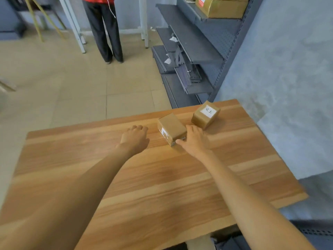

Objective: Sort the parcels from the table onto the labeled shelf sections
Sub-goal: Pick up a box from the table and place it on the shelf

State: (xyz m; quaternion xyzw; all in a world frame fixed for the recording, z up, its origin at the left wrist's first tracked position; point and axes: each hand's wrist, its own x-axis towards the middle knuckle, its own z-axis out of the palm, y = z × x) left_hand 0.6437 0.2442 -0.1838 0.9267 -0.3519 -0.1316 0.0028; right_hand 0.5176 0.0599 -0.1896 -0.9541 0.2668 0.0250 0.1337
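Observation:
Two small brown cardboard parcels lie near the far edge of the wooden table [126, 177]. The nearer parcel [171, 128] has a white label on its left side face. The farther parcel [205, 114] shows a handwritten white label on top. My right hand [195, 139] touches the nearer parcel's right side, thumb at its front corner, fingers relaxed. My left hand [135, 138] hovers just left of that parcel with loosely curled fingers, apart from it and holding nothing.
A grey metal shelf unit [198, 51] stands beyond the table on the right, with paper scraps and loose parts on its lower boards and a larger gold-brown box [223, 6] on an upper shelf. A person [104, 29] stands on the tiled floor behind.

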